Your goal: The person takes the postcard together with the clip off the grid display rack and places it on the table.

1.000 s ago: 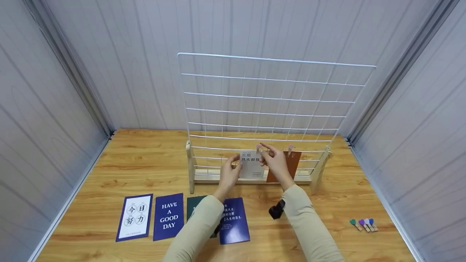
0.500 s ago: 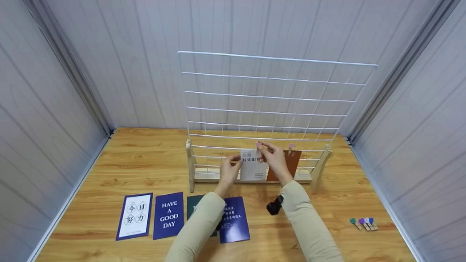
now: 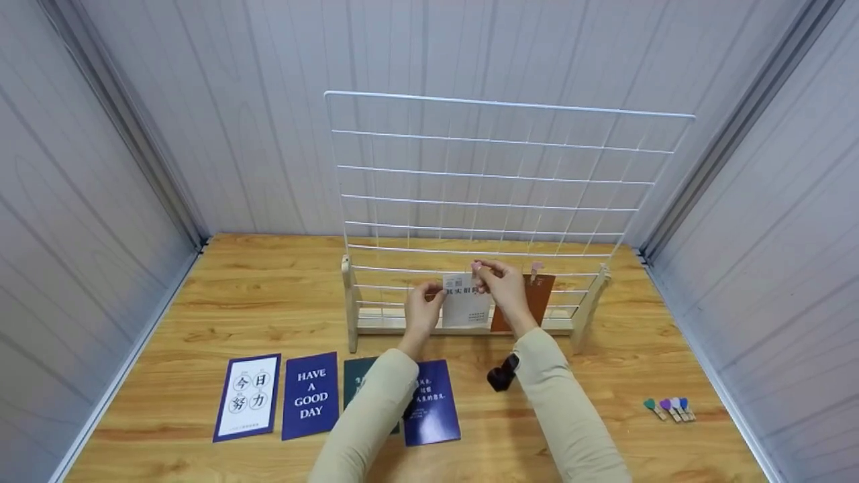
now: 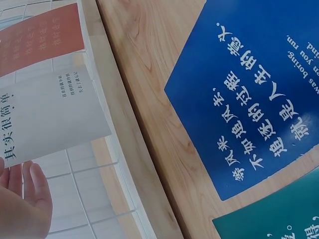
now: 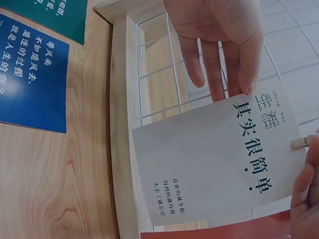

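Note:
In the head view, a white card [image 3: 465, 310] with dark lettering stands in front of the lower wires of a white grid rack [image 3: 346, 295]. My left hand [image 3: 423, 310] pinches its left edge between thumb and fingers. At the card's top right, my right hand [image 3: 507, 293] grips a small clothespin with a pink top [image 3: 476, 265]. The wooden end of this clothespin [image 5: 299, 143] overlaps the card's top edge in the right wrist view; whether it also bites a wire is hidden. Just right, an orange-brown card [image 3: 540, 302] hangs from another pink-topped clothespin [image 3: 536, 269].
On the wooden table lie a blue-bordered white card [image 3: 247, 397], a HAVE A GOOD DAY card [image 3: 311, 396], a green card [image 3: 358, 372] partly under the left sleeve, and a blue card [image 3: 436, 409]. Several heart-topped clothespins [image 3: 671, 410] lie at the right.
My right fingers have curled in closer around the pink-topped clothespin. The white card's lower edge has swung slightly and come back. The left hand still pinches its edge.

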The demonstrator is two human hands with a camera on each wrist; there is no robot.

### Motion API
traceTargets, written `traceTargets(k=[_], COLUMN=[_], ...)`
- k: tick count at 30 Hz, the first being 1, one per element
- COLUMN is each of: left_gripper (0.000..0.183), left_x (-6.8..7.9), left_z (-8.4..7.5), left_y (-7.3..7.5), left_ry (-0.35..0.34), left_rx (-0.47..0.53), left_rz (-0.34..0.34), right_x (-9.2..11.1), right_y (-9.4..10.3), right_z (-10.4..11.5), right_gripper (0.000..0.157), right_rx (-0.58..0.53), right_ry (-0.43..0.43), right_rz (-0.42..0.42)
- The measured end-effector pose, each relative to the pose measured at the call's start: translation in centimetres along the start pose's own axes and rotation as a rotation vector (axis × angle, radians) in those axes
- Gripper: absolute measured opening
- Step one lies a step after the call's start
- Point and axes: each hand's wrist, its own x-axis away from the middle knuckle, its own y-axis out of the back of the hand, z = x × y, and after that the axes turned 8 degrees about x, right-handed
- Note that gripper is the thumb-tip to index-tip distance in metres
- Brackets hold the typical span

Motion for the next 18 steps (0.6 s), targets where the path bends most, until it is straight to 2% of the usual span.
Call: traceTargets(k=[2, 3, 6, 9, 10, 11, 13, 14, 17, 18], left_gripper=[0.006, 0.006, 0.004, 0.004, 0.004, 0.004, 0.003, 0.003, 0.004, 0.004], left_x=[-0.1, -0.1, -0.2, -0.3, -0.3, -0.3, -0.4, -0.4, -0.4, -0.5], left_z=[-0.1, -0.1, -0.1, 0.0, 0.0, -0.1, -0.1, -0.1, -0.2, -0.3], left_y=[0.0, 0.0, -0.1, -0.2, -0.2, -0.2, -0.2, -0.2, -0.2, -0.2], left_ry=[0.003, 0.008, 0.027, 0.036, 0.040, 0.044, 0.056, 0.062, 0.079, 0.081], left_rx=[-0.005, -0.008, -0.016, -0.021, -0.022, -0.023, -0.028, -0.029, -0.035, -0.035], left_rz=[-0.005, -0.008, -0.016, -0.022, -0.022, -0.022, -0.021, -0.018, -0.014, -0.013], right_x=[0.4, 0.0, -0.1, 0.1, 0.6, 0.3, -1.8, -3.0, -2.8, -1.7], right_y=[0.0, 0.1, 0.2, -0.1, -0.4, -0.5, -0.4, -0.3, -0.4, -0.6], right_z=[0.8, -0.1, -0.4, 0.3, 1.5, 0.8, -3.2, -5.5, -5.7, -3.6], right_gripper=[0.021, 0.020, 0.022, 0.024, 0.024, 0.028, 0.029, 0.027, 0.025, 0.021], right_rx=[-0.016, -0.032, -0.037, 0.009, 0.037, 0.071, 0.095, 0.073, 0.064, 0.066], right_ry=[-0.003, 0.015, 0.013, -0.018, -0.040, -0.044, 0.014, 0.041, 0.100, 0.088], right_rz=[0.009, 0.018, 0.024, 0.000, -0.020, -0.040, -0.062, -0.055, -0.076, -0.088])
